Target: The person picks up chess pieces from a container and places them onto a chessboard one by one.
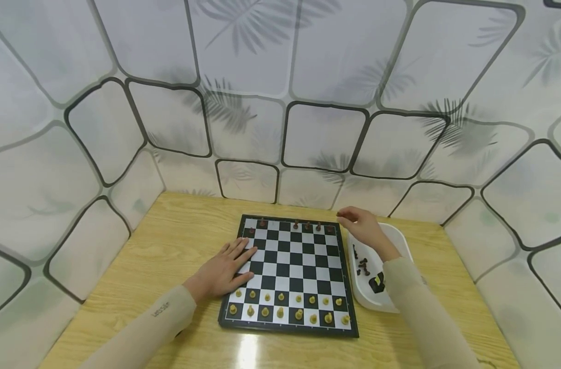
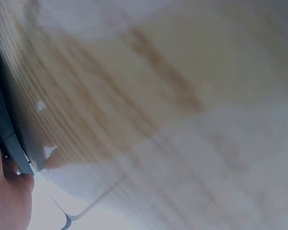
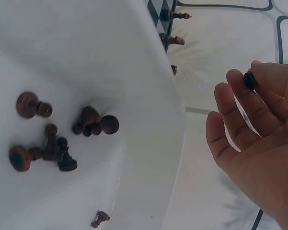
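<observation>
My left hand (image 1: 222, 269) lies with fingers spread on the left edge of a black-and-white chessboard (image 1: 283, 271). Above the board's far right corner, my right hand (image 1: 365, 228) pinches a small dark chess piece (image 3: 249, 80) between thumb and index finger; its kind is mostly hidden. Along the board's far side stand several reddish-brown pieces, among them one in the far left area (image 1: 262, 222) and a group toward the right (image 1: 307, 225). Yellow pieces (image 1: 280, 312) fill two rows at the near side. Only part of the left hand (image 2: 12, 201) shows in the left wrist view.
A white tray (image 1: 397, 231) stands close against the board's right side, under my right forearm. Loose brown chess pieces (image 3: 52, 143) lie in it, along with a black and yellow-green item (image 1: 377, 283). Patterned walls (image 1: 248, 179) border the wooden table (image 1: 169, 230).
</observation>
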Demonstrator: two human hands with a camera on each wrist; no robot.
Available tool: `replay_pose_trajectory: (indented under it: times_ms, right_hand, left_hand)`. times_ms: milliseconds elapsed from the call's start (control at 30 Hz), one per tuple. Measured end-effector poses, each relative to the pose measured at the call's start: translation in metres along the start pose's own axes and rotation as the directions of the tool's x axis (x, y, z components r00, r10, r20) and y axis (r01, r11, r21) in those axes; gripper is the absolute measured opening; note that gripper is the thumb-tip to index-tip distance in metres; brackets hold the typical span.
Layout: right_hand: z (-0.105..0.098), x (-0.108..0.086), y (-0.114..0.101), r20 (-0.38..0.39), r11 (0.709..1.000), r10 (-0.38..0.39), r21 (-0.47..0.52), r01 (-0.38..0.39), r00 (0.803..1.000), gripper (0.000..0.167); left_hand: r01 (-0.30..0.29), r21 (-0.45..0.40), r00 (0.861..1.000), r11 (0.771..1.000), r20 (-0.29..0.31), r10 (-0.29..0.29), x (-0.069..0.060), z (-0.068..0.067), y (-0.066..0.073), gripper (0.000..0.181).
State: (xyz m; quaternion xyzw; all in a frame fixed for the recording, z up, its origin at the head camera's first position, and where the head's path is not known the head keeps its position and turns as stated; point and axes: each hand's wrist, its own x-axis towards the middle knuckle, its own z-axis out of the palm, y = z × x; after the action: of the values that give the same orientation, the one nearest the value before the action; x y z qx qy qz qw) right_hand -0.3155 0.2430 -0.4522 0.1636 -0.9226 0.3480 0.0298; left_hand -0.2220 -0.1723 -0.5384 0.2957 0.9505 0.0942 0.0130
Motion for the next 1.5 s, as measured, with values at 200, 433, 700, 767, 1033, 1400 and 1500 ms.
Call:
replay_pose_trajectory:
  times_ms: [200,433,700,767,1033,1400,1500]
  right_hand:
    - [0.011,0.009,-0.013,0.001,0.999,0.004,0.051,-0.004,1.0,0.028]
    - [0.024,0.017,-0.029,-0.005,0.996,0.007,0.087,-0.006,1.0,0.027]
    - [0.038,0.028,-0.043,-0.03,0.997,-0.047,0.055,0.049,0.998,0.025]
    - [0.042,0.031,-0.047,-0.029,0.997,-0.049,0.062,0.051,0.998,0.024]
    - [0.056,0.039,-0.063,-0.014,0.995,-0.06,0.085,0.061,0.998,0.026]
    - [0.072,0.05,-0.076,0.008,0.997,-0.053,0.059,0.052,0.999,0.02]
    - [0.076,0.053,-0.079,0.016,0.997,-0.035,0.074,0.034,0.999,0.02]
  left_hand:
    - [0.005,-0.003,1.0,1.0,0.002,-0.005,-0.001,0.001,0.0,0.075]
    - [0.006,-0.008,1.0,1.0,0.002,-0.006,-0.001,0.003,0.001,0.075]
    - [0.001,0.005,1.0,1.0,-0.006,-0.001,-0.001,0.005,-0.001,0.075]
    - [0.001,0.002,1.0,1.0,-0.005,-0.001,-0.001,0.005,-0.002,0.075]
    - [-0.002,-0.005,1.0,1.0,-0.006,0.002,-0.001,0.004,-0.001,0.075]
    - [0.001,0.01,1.0,1.0,-0.004,-0.001,0.0,0.002,-0.001,0.075]
    - [0.001,0.012,1.0,1.0,-0.006,-0.001,0.0,0.002,-0.001,0.075]
